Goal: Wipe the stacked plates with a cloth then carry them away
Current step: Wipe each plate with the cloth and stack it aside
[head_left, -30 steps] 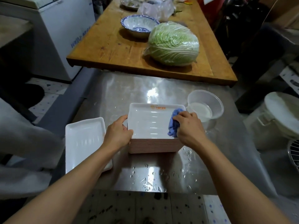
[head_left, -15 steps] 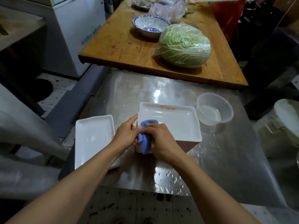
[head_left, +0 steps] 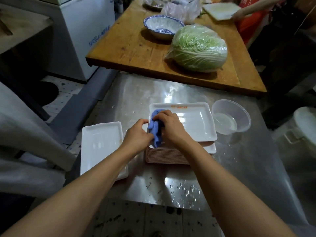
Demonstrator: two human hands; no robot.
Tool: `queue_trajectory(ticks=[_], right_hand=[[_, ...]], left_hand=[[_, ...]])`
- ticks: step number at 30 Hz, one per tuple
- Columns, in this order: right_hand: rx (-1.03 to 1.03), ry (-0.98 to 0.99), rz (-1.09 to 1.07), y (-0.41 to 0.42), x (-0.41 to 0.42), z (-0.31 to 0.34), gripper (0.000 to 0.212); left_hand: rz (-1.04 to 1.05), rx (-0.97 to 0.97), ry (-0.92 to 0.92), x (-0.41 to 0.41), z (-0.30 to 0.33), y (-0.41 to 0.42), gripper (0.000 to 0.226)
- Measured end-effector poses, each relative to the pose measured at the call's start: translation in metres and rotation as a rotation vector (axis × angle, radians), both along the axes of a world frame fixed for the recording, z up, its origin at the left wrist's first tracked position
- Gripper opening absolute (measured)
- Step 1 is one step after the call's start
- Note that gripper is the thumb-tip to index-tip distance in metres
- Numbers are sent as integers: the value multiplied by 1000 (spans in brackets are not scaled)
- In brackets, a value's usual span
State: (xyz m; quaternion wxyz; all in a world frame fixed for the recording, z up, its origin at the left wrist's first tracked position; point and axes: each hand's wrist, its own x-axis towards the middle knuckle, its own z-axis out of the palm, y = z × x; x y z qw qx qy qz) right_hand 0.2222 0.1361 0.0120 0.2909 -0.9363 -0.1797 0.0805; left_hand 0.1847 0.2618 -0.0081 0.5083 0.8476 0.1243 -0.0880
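A tall stack of white rectangular plates [head_left: 193, 125] with pinkish edges stands on the wet steel table [head_left: 239, 165]. The top plate sits slightly askew on the pile. My right hand [head_left: 172, 130] grips a blue cloth [head_left: 156, 130] and presses it on the top plate's left part. My left hand [head_left: 137, 135] holds the left rim of the stack, fingers curled at the edge beside the cloth. A single white plate [head_left: 100, 147] lies apart to the left, partly over the table's edge.
A clear plastic bowl [head_left: 230, 117] with a little water stands right of the stack. Behind is a wooden table [head_left: 130, 48] with a wrapped cabbage [head_left: 196, 48] and a blue-patterned bowl [head_left: 162, 27]. Another person's hand [head_left: 239, 14] holds a white board at the far end. Water drops dot the steel near me.
My right hand swept the cloth from the plate's right side to its left and now up toward the far left corner. The top plate has shifted askew. My left hand stayed at the left rim.
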Motion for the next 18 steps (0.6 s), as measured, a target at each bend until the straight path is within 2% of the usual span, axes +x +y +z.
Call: queue_trajectory(ticks=[3, 6, 10, 12, 15, 18], right_hand=[[-7, -17, 4, -3, -3, -4, 42], [-43, -92, 11, -4, -2, -8, 46], [-230, -121, 16, -4, 5, -7, 75], [-292, -135, -1, -10, 3, -7, 81], [-351, -185, -87, -31, -4, -10, 75], [-402, -188, -245, -61, -5, -7, 50]], left_hand=[[-12, 80, -25, 4, 1, -4, 53], [-20, 114, -24, 5, -1, -6, 52], [-18, 95, -11, 1, 0, -6, 56], [-20, 99, -4, 0, 0, -6, 61], [-19, 115, 22, -1, 1, -7, 65], [-6, 135, 16, -1, 2, -7, 64]])
